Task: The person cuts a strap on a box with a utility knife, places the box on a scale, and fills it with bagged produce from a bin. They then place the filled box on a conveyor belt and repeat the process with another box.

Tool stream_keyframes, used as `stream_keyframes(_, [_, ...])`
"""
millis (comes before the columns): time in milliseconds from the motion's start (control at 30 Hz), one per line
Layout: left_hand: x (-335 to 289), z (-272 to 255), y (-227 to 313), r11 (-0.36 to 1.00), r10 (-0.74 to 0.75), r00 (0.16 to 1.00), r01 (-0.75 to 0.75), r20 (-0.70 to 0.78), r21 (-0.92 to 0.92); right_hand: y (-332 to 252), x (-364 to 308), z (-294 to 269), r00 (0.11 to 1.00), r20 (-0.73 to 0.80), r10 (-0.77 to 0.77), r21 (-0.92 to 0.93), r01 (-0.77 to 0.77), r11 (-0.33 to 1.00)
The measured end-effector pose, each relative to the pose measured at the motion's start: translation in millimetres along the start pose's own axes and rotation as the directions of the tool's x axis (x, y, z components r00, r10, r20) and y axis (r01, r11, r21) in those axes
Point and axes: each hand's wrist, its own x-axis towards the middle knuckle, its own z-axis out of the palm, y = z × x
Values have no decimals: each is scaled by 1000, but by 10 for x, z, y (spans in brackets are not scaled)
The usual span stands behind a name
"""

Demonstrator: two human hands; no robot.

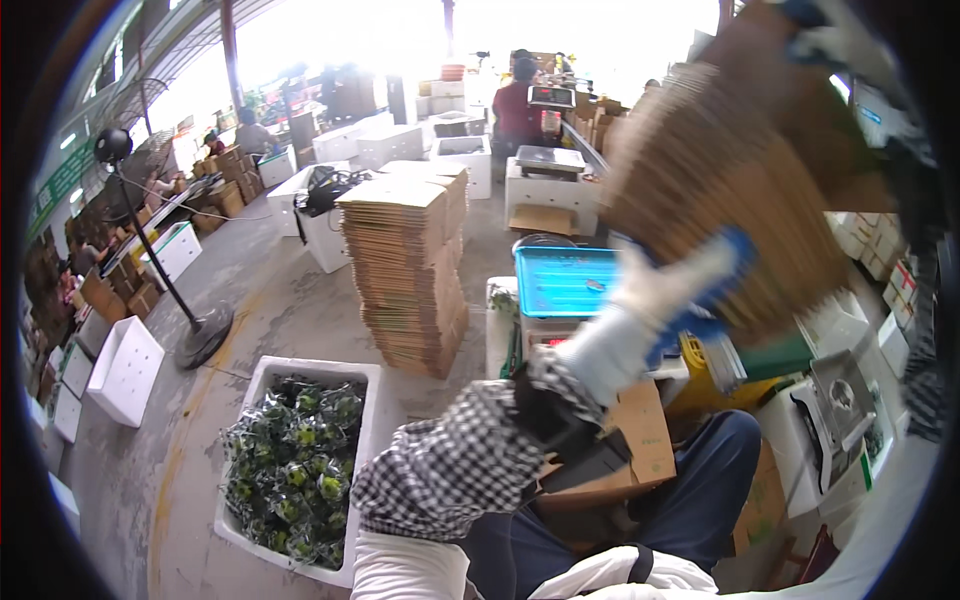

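A thick stack of flattened cardboard boxes (720, 190) is held up at the right, tilted and blurred by motion. My left hand (685, 285), in a white and blue glove, grips its lower side. At the stack's upper end is my right hand (835, 45), also gloved, cut by the dark rim; it seems to clasp the far edge. Below my left forearm, an open cardboard box (640, 440) sits between my knees. Beyond my left wrist lies a bright blue tray (560, 280) on a scale with a red display.
A tall stack of flattened boxes (405, 270) stands on the floor ahead. At the left, a white foam box (368, 400) holds many wrapped green bundles. A fan on a pole (155, 235) stands farther left. People (515, 105) work in the background among white foam boxes.
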Motion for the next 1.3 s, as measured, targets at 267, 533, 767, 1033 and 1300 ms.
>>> stream_keyframes(267, [414, -1803, 885, 793, 609, 793, -609, 37, 3, -1044, 2164, 1622, 529, -662, -531, -347, 412, 843])
stream_keyframes(533, [796, -3196, 1711, 724, 688, 677, -668, -261, 172, -1377, 3712, 2611, 836, -464, -293, -213, 216, 953])
stream_keyframes(767, [1044, -4135, 1261, 788, 556, 526, -580, -644, 207, -1064, 3941, 3735, 849, -516, -111, 442, 375, 815])
stream_keyframes(1033, [1308, -4427, 1221, 699, 645, 395, -651, -655, 296, -1053, 4059, 4094, 860, -499, -106, 665, 459, 589])
stream_keyframes(1300, [1048, -5008, 1777, 669, 638, 464, 64, -615, 741, -1329, 3827, 3907, 840, -538, -70, 509, 390, 767])
